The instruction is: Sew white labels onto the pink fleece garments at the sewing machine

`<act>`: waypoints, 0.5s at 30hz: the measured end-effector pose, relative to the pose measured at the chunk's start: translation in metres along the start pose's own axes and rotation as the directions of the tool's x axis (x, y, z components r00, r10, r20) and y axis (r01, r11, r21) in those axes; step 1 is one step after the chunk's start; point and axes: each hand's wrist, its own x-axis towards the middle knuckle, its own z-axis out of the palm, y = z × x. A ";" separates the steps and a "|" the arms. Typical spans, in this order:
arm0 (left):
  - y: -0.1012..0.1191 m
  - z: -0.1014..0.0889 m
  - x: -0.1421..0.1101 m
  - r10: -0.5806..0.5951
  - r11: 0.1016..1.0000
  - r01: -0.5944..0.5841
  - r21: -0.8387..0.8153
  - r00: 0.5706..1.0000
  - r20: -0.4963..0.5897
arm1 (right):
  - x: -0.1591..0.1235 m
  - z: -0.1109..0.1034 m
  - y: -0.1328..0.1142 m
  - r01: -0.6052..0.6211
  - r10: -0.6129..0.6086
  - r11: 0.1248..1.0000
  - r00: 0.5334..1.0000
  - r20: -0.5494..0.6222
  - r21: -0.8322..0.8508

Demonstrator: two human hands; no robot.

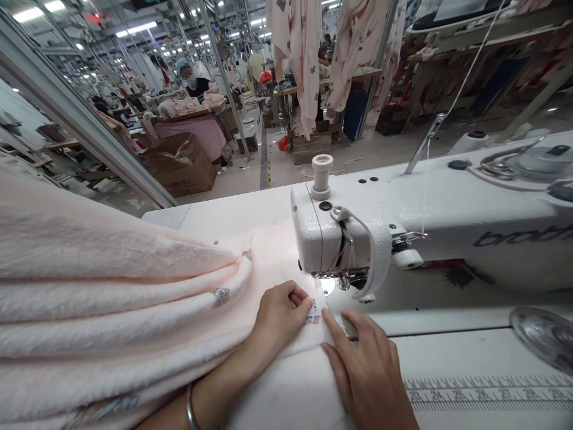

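Pale pink plush fabric with small printed motifs lies in folds from the left up to the sewing machine. My left hand pinches a small white label between thumb and forefinger, against the fabric's edge just in front of the needle area. My right hand rests on the fabric edge to the right of the label. Its fingers are spread, with the index fingertip beside the label. Behind the finger guard, the needle and presser foot are mostly hidden.
A printed ruler scale runs along the table's front right. A clear round disc sits at the right. Beyond the table are a cardboard box, hanging pink garments and a person at another workstation.
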 end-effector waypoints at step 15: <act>0.009 -0.013 -0.016 0.157 0.965 -0.153 0.214 0.988 -0.001 | 0.002 0.000 0.000 -0.005 0.005 1.000 0.999 -0.039 0.004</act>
